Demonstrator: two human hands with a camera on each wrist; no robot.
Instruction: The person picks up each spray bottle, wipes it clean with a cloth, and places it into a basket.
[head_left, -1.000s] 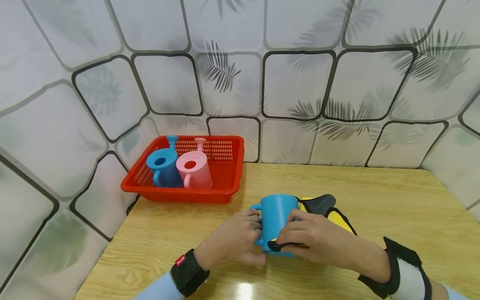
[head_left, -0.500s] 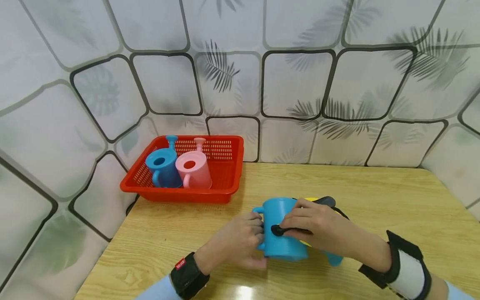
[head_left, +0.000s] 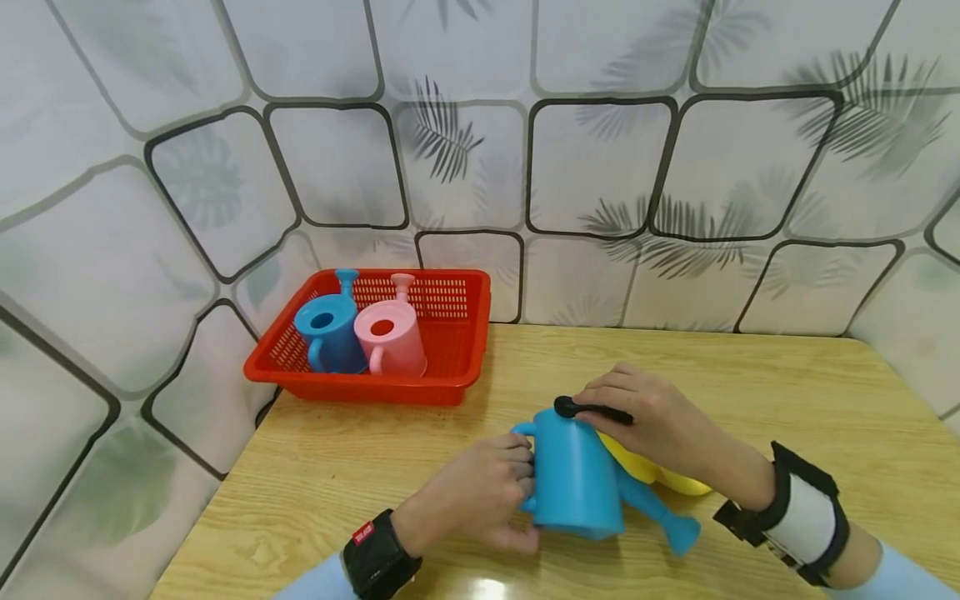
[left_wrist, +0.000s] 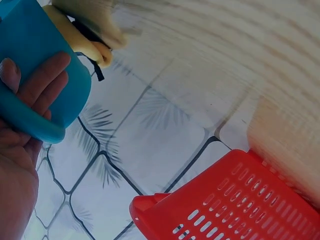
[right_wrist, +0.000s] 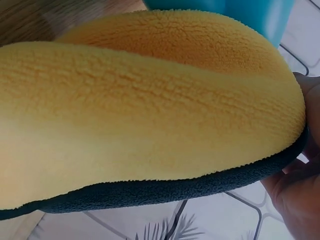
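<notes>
A blue toy watering can (head_left: 576, 479) stands tilted over the table, its spout (head_left: 660, 508) pointing right and toward the person. My left hand (head_left: 480, 492) grips its handle, fingers curled through the loop in the left wrist view. At the can's upper right side, my right hand (head_left: 652, 408) pinches a yellow and dark grey plush cloth (right_wrist: 150, 110). A dark folded edge of the cloth sticks out from the fingertips at the can's top, and its yellow side (head_left: 637, 462) hangs below the hand, behind the can.
On the left toward the wall, a red plastic basket (head_left: 468, 367) holds a blue watering can (head_left: 337, 337) and a pink watering can (head_left: 397, 342). The wooden table (head_left: 787, 400) meets a patterned wall covering at the back.
The can has turned, bringing its spout into view at the right. My right hand has moved the cloth up from the can's lower side to its top. My left hand keeps its grip.
</notes>
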